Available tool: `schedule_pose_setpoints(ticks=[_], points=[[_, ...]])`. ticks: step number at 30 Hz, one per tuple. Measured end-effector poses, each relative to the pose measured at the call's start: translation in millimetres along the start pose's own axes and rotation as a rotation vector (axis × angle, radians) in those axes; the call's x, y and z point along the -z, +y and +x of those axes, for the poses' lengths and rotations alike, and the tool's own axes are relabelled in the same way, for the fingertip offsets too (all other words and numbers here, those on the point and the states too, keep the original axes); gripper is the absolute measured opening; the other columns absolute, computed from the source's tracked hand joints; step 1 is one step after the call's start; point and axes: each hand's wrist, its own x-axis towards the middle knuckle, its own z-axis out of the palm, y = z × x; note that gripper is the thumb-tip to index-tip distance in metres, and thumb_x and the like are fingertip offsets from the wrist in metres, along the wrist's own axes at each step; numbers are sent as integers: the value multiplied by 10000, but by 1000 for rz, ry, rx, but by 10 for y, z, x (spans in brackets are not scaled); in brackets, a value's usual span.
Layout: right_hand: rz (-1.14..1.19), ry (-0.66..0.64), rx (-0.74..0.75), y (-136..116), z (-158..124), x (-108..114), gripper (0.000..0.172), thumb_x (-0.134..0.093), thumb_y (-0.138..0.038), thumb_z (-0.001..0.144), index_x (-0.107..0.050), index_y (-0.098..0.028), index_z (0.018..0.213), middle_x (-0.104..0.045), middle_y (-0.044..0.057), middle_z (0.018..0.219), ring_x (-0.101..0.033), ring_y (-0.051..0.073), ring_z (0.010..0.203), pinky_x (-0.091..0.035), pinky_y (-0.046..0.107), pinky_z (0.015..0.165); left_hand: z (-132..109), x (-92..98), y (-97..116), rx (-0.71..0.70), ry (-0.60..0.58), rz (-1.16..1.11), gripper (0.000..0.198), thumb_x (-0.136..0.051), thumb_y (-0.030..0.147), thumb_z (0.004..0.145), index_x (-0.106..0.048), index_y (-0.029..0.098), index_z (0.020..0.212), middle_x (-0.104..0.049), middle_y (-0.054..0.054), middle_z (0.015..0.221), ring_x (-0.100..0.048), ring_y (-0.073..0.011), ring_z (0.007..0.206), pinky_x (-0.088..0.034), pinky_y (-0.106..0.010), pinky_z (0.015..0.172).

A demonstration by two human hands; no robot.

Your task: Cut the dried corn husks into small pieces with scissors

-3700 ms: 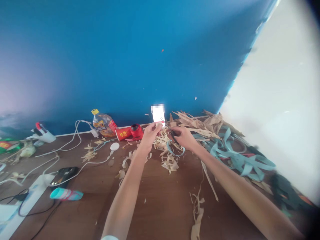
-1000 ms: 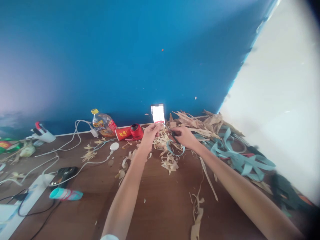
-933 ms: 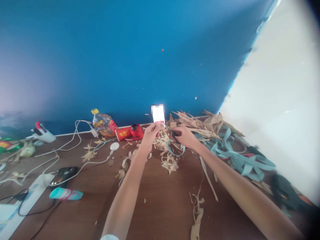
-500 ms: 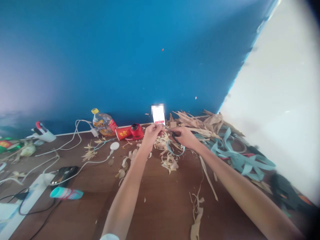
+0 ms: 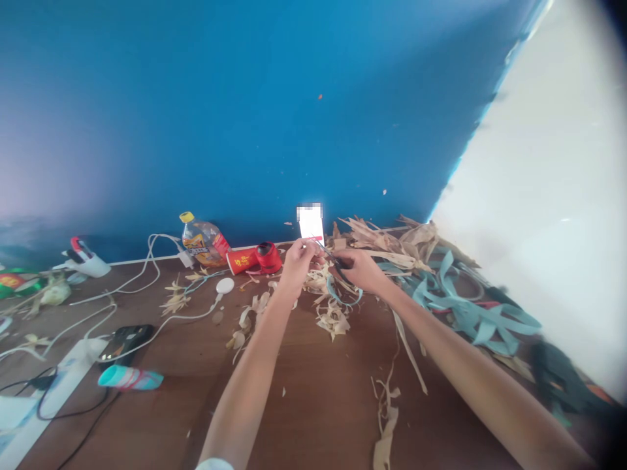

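My right hand point(image 5: 361, 269) is closed around a pair of dark-handled scissors point(image 5: 339, 264), whose thin blades point up and left toward my other hand. The fingers of my left hand point(image 5: 298, 261) are pinched together just left of the blades; what they hold is too small to make out. Below and between both hands lie pale dried husk scraps point(image 5: 333, 318). A curl of light blue ribbon point(image 5: 343, 299) loops beside them, under my right hand. Behind my hands a bright phone screen point(image 5: 311, 225) leans against the blue wall.
Dried corn husks point(image 5: 396, 241) and a tangle of blue ribbon point(image 5: 482, 320) lie on the right. Along the wall stand a plastic bottle point(image 5: 202, 241) and a red paper cup point(image 5: 241, 260). Cables, a power strip point(image 5: 53, 398) and a turquoise roll point(image 5: 130, 378) occupy the left of the brown table point(image 5: 304, 405).
My left hand has shifted very slightly up and its fingers have turned a little. The scissors in my right hand now show more of their blades. The rest looks the same.
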Motion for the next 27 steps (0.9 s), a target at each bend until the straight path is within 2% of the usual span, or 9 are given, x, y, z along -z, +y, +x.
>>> schedule_pose_setpoints(ticks=[4,13,20,23,27], points=[[-23,-9,16,-10,2,3,187,-584,-255,687,-694,-131,772,-551,2,623,-416,116,585,-319,236,551,4,-8,-26,-17,-30,-7,302,-630,445,798,-513,167,819,-621,-19,735,-581,-104,630,-470,-233,606],[5,-30,21,33,-1,-14,159,-522,-203,701,-665,-140,731,-547,2,627,-431,121,604,-309,232,550,35,35,-35,-40,-28,14,306,-645,447,783,-546,161,825,-620,-19,724,-525,-71,585,-413,-204,572],[31,-17,-36,14,-7,5,178,-553,-244,715,-675,-138,789,-552,0,611,-441,121,576,-319,235,537,41,16,-26,-20,23,21,370,-681,417,750,-573,143,975,-643,-29,713,-505,-77,574,-389,-212,569],[7,21,-49,-1,-1,4,196,-596,-258,684,-690,-136,805,-573,11,625,-463,134,597,-345,241,555,33,17,-24,-37,26,46,335,-674,400,753,-579,136,936,-655,-40,721,-510,-82,583,-399,-220,592],[4,3,-37,-17,3,-7,196,-608,-261,680,-701,-142,804,-576,14,616,-480,148,619,-366,246,569,18,30,-19,-63,-7,83,302,-664,414,754,-601,145,876,-663,-44,721,-515,-90,588,-395,-224,590]])
